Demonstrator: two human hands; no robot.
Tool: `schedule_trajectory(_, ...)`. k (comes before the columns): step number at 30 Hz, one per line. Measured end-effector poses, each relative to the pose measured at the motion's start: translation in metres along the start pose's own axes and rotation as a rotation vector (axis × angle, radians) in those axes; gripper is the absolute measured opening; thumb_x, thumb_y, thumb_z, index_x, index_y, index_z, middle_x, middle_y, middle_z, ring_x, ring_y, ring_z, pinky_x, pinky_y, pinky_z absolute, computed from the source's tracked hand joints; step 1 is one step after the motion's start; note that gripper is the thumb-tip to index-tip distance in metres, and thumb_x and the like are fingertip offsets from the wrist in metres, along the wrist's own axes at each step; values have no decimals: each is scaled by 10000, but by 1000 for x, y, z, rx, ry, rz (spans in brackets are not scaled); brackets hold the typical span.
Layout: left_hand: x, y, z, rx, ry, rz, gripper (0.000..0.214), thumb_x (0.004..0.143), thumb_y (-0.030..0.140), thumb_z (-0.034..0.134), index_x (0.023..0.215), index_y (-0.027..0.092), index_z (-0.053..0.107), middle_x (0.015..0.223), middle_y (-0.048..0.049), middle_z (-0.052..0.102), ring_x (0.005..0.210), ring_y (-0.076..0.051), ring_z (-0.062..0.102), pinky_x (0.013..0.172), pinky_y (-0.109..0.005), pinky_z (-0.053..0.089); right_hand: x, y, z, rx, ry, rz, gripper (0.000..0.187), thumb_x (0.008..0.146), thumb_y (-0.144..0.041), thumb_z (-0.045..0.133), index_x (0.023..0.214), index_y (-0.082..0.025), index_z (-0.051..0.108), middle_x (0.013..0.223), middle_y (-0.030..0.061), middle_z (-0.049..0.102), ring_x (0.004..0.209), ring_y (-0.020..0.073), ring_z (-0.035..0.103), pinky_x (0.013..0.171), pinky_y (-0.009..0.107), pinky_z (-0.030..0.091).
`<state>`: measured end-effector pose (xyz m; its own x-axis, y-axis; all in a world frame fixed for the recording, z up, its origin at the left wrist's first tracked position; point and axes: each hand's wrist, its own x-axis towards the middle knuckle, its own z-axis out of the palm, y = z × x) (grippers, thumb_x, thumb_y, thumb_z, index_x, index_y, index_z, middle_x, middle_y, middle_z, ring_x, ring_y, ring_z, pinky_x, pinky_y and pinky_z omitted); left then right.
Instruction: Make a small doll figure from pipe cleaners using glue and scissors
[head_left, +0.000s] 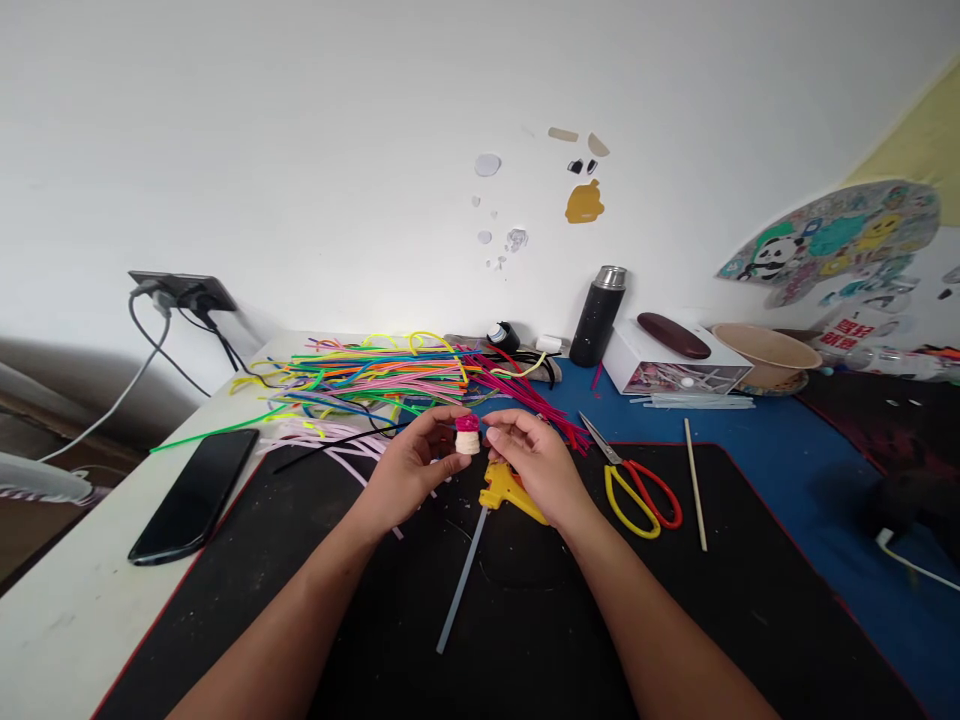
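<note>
My left hand (412,462) pinches a small roll of wound pipe cleaner (467,440) between thumb and fingers. Its top is magenta and its lower part cream, with dark bits at the sides. Close to the roll's right side, my right hand (534,455) has its thumb and fingers drawn together; whatever they pinch is too small to make out. Beneath that hand lies a yellow glue gun (510,492), partly covered by it. A translucent glue stick (463,580) juts from the gun towards me over the black mat (525,620).
Behind my hands spreads a heap of colourful pipe cleaners (390,375). Scissors (630,490) and a wooden stick (696,485) lie to the right. A phone (196,495) rests at left. Along the back stand a black flask (598,318), a white box (679,372) and a bowl (766,355).
</note>
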<state>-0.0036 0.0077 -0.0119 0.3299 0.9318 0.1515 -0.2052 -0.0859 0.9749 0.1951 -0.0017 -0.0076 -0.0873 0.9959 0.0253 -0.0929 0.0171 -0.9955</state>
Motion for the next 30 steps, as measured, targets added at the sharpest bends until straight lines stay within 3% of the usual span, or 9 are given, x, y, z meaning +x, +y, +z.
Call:
schedule_trajectory(13,-2,-7,1,-9,-2,8,470,815,247,895,1237,217,690,1074,-63,741,961,-202,687,841,-307,542,-2,-1,3,-10,-14,-7,286,864,-421,803,1070,-227,759,788,-6,689,750,186,670,777,347,542)
schedule_trajectory(30,-5,-6,7,6,10,33,427,831,238,873,1211,237,679,1168,-65,731,1065,-229,700,937,-360,563,-4,-3,9,140,-11,52,294,810,-440,845,993,-222,770,821,3,721,736,167,646,748,329,522)
